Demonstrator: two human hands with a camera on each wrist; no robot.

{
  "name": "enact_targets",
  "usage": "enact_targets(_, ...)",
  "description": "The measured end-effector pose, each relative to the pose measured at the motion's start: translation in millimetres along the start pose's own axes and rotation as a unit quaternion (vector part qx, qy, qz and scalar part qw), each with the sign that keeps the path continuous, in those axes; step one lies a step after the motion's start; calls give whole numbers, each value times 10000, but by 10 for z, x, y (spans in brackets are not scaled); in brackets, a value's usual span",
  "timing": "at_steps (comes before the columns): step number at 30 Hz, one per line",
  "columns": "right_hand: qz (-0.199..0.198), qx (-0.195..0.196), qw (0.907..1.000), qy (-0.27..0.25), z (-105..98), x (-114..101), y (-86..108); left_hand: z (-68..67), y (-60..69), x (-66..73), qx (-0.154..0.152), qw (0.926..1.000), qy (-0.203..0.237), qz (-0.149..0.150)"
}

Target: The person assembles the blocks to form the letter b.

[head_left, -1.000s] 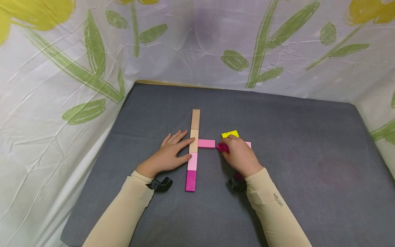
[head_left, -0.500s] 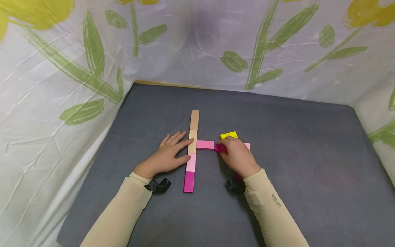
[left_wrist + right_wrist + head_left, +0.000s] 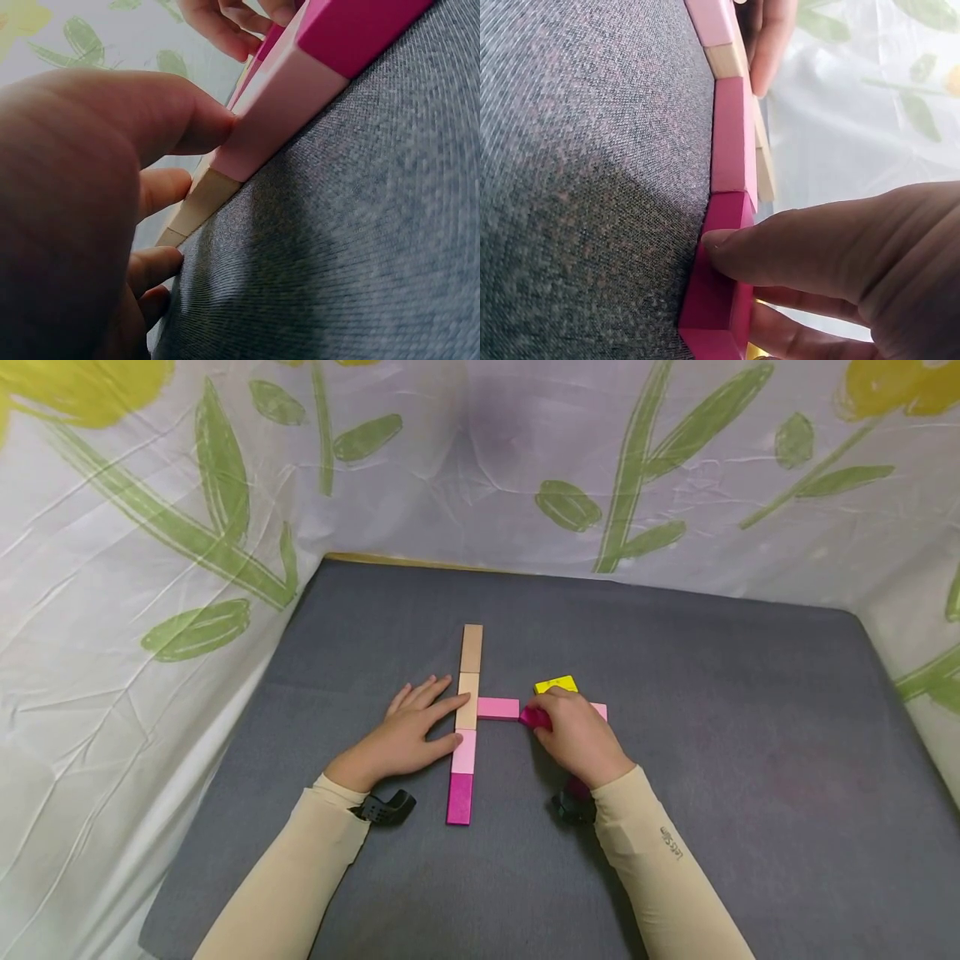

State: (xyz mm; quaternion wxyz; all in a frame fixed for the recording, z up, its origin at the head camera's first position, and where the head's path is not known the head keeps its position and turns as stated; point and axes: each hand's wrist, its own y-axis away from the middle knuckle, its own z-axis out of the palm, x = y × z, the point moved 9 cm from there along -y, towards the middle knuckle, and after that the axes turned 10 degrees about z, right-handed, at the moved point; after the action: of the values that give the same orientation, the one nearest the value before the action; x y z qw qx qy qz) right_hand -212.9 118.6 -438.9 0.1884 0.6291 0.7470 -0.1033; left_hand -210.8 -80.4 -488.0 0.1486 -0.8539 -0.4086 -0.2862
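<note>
My left hand [image 3: 411,737] rests flat beside a row of wooden blocks, its fingers spread. Its thumb touches the light pink block [image 3: 274,105], and the index fingertip is on the beige block [image 3: 467,717]. A tan block [image 3: 471,647] tops the row and a magenta block [image 3: 460,799] ends it at the bottom. Out from the beige block's right side lies a pink block [image 3: 498,708]. With thumb and fingers my right hand [image 3: 581,735] pinches another magenta block [image 3: 716,292], whose corner meets the pink block's right end at a slight angle.
Just beyond my right hand lies a yellow block [image 3: 555,683]. A light pink block [image 3: 600,711] shows partly behind that hand, and a dark magenta piece [image 3: 577,788] under the right wrist. Grey cloth [image 3: 712,735] covers the table; a painted white sheet [image 3: 480,468] hangs behind.
The magenta block in my right hand has shifted slightly left, closing a small gap to the pink block. My left hand stays where it was on the row.
</note>
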Motion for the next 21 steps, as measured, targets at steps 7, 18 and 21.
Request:
enact_targets(7,-72,-26,9999,95,-20,-17,3,-20,11,6,26,10000,34,-1)
enact_targets(18,-38,185,9998,19,-204,34,97,-14,14,7,29,10000,53,15)
enact_targets(21,39,233,9997,-39,-233,98,167,-13,8,5,24,10000,57,41)
